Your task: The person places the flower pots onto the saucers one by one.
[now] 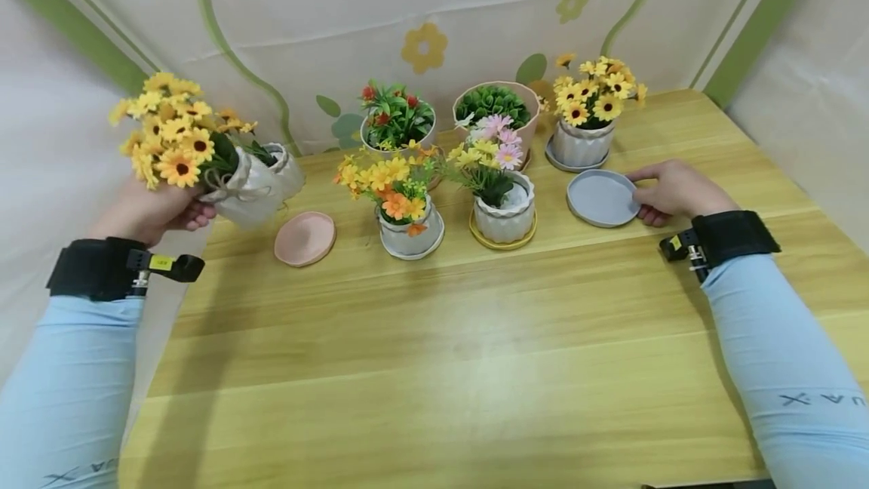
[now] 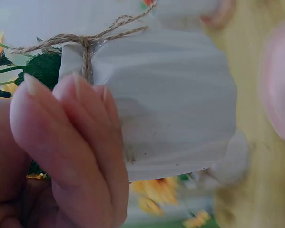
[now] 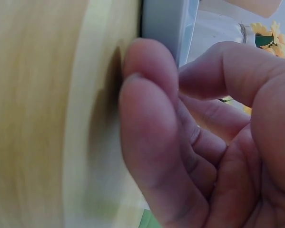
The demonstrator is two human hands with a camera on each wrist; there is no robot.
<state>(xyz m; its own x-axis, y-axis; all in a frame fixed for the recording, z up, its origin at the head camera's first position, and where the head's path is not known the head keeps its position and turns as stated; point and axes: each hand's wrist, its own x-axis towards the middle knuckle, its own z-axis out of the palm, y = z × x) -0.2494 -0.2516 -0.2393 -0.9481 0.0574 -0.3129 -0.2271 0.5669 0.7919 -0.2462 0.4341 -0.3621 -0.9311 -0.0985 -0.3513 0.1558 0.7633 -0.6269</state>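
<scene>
My left hand (image 1: 152, 210) grips a white flowerpot (image 2: 175, 99) of yellow flowers (image 1: 173, 127) by its rim, where twine is tied. The pot is tipped sideways at the table's left, above the surface, and its flowers lean over my hand. Beside it to the right lies a round pink saucer (image 1: 305, 238) with nothing on it. At the right, my right hand (image 1: 672, 191) holds the edge of a bare grey-blue saucer (image 1: 603, 198), thumb and fingertips (image 3: 149, 118) at its rim, low over the wood.
Another white pot (image 1: 290, 172) stands behind the tilted one. Mid-table are an orange-and-yellow flower pot (image 1: 407, 236) and a pink-and-yellow flower pot (image 1: 505, 217) on saucers. Behind them stand a red-flowered pot (image 1: 397, 119), a pink pot (image 1: 526, 134) and a yellow-flowered pot (image 1: 581, 146), before a patterned curtain (image 1: 339, 13).
</scene>
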